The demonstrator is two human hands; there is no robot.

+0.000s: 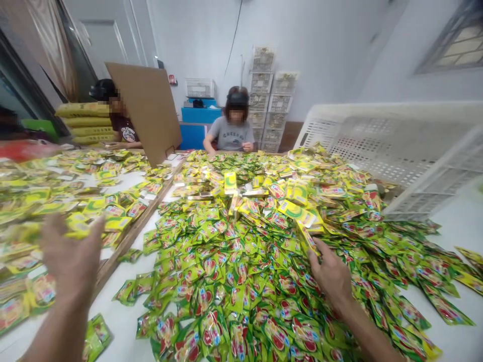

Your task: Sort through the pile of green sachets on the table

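My left hand, smeared by motion, is raised at the left with its fingers spread and nothing visible in it. Below and beyond it lie yellow packets. On the right, my right hand pinches a thin yellow packet between thumb and fingers, at the edge of the heap. A broad pile of shiny green packets with red watermelon-like pictures spreads between my hands. Yellow packets are heaped on its far side, just beyond my right hand.
A wooden strip divides the white table. A white perforated crate lies tilted at the right. An upright cardboard sheet stands at the back left. One person sits opposite, another behind the cardboard. Stacked crates stand behind.
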